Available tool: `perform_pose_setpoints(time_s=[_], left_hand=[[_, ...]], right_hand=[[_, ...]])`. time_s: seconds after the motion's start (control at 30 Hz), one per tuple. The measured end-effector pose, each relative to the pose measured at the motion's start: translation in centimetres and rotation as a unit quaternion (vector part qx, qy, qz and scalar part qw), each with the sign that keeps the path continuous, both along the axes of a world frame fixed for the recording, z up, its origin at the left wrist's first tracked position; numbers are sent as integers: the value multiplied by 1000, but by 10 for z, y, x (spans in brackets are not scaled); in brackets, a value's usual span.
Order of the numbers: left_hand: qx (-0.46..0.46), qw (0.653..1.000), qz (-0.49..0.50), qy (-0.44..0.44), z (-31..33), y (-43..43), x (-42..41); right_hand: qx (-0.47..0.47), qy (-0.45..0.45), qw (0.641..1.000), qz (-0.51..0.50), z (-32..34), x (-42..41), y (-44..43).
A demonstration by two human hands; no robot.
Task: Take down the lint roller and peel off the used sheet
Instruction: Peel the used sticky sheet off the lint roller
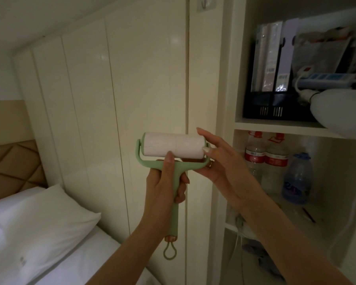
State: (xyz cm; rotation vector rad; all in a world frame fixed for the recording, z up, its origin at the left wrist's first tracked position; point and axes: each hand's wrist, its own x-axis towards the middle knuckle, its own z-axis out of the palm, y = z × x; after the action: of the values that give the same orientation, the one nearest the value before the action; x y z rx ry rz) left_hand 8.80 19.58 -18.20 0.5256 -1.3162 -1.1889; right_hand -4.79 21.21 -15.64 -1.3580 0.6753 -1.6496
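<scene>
A green lint roller (178,169) with a white sticky roll (173,145) is held up in front of the cream wardrobe doors. My left hand (164,182) grips its handle, thumb resting against the lower edge of the roll. My right hand (216,159) is at the roll's right end, fingers spread, thumbnail touching the edge of the white sheet. The sheet still lies wrapped flat on the roll. A loop hangs at the handle's bottom end (170,251). A wall hook (206,3) sits high on the door, nothing hanging from it.
Open shelves (275,125) stand to the right, holding black file boxes (275,95), a power strip (325,78) and water bottles (265,159). A bed with a white pillow (39,219) and a padded headboard (12,167) lies at the lower left.
</scene>
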Motion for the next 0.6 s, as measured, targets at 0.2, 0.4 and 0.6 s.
perform_pose_setpoints(time_s=[0.2,0.4,0.6], left_hand=[[-2,1000,-2,-11,3,-1,2],[-14,999,14,-32,0,-2,1],[-12,999,22,-39,-5,-4,2]], right_hand=[[22,-54,997,41,1,0,2],[55,-54,997,-22,5,1,0],[75,-59,995,29,5,-1,6]])
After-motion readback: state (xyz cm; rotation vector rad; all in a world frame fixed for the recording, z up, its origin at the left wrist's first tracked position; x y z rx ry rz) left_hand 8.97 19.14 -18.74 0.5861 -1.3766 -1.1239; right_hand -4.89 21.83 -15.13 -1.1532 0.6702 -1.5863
